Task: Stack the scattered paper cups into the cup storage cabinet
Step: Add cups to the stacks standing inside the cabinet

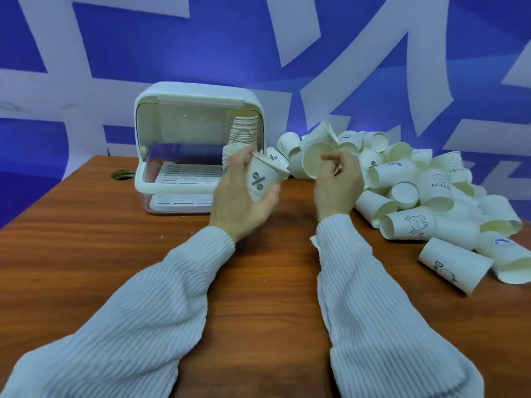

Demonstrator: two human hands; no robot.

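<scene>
We note left hand (244, 202) gripping a %-marked cup (263, 179), mouth tilted toward right hand (336, 182), which pinches an open-mouthed cup (316, 162); cabinet (195, 147) lies nearer the left.

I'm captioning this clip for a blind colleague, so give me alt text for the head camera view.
A person's left hand grips a paper cup printed with a percent sign while the right hand holds another cup beside it, above a wooden table. Loose cups lie heaped on the right; an open white storage cabinet behind holds stacked cups.
</scene>
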